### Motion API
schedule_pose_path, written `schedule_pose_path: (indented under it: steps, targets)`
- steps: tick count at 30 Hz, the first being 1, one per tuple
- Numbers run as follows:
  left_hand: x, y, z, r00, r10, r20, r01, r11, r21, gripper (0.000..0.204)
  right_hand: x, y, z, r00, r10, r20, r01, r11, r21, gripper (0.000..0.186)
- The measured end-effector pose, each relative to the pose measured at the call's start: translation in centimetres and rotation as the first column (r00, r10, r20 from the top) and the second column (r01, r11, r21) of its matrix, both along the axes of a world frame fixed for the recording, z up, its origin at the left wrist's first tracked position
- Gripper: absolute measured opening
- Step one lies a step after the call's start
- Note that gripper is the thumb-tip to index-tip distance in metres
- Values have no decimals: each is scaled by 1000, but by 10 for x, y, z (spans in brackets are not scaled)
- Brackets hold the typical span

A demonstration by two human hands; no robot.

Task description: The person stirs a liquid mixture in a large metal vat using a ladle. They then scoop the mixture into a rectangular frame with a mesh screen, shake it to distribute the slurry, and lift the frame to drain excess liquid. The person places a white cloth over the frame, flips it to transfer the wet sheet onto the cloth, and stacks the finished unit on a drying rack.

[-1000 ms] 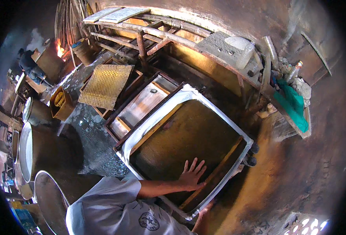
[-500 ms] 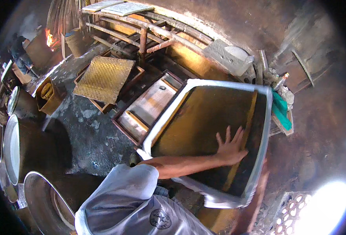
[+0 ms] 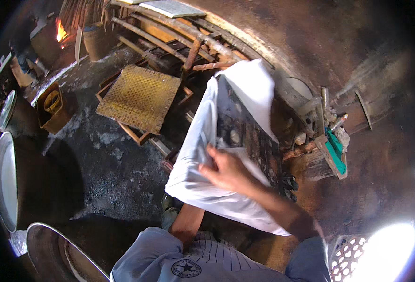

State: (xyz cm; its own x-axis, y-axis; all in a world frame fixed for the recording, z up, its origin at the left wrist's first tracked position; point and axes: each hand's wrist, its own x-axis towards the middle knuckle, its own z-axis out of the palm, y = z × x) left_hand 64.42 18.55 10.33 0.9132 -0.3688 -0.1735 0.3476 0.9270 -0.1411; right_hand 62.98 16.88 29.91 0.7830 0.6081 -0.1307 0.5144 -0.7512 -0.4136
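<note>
A frame wrapped in white cloth (image 3: 195,141) is tilted up in front of me. Its dark, mottled panel (image 3: 250,129) shows between the cloth edges, and a loose flap of the cloth hangs over the far right side. My right hand (image 3: 226,170) reaches across to the near left part of the cloth. Its thumb and fingers are apart, and whether they touch the fabric is hard to see. Only my left forearm (image 3: 187,224) shows below the wrapped frame, which hides the left hand.
A yellow woven mat (image 3: 139,98) rests on a wooden frame at left. Large metal pots (image 3: 5,183) line the left side. A fire (image 3: 60,30) burns far left, near a person. A pole rack (image 3: 193,54) stands at the back. Green cloth (image 3: 335,152) hangs off a wooden box.
The cloth-edged frame has swung from lying broad side up to tilted on edge, further left. My left hand left the panel and went underneath; my right hand came over the cloth.
</note>
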Motion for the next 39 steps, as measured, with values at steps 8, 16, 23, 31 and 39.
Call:
schedule_pose_path:
  steps: [8, 16, 23, 31, 39]
  targets:
    - [-94, 92, -102, 988, -148, -37, 138, 970, -200, 54, -38, -3, -125, 932, 190, -310, -15, 872, 489, 48]
    - [-133, 319, -183, 873, 456, 174, -213, 34, 977, 40, -111, -284, -209, 877, -480, 11, 480, 877, 31, 52]
    - [-124, 96, -62, 784, -522, 336, -606, -762, 231, 24, -206, -312, -251, 806, -579, 121, 560, 813, 156, 41]
    - [-219, 288, -121, 923, 14, -384, 194, -880, 434, 33, -308, -238, -301, 802, -596, -41, 546, 704, 455, 9]
    - [-111, 338, -149, 959, 243, -145, 282, -800, 530, 44, -296, -242, -406, 817, -562, -128, 575, 809, 122, 19]
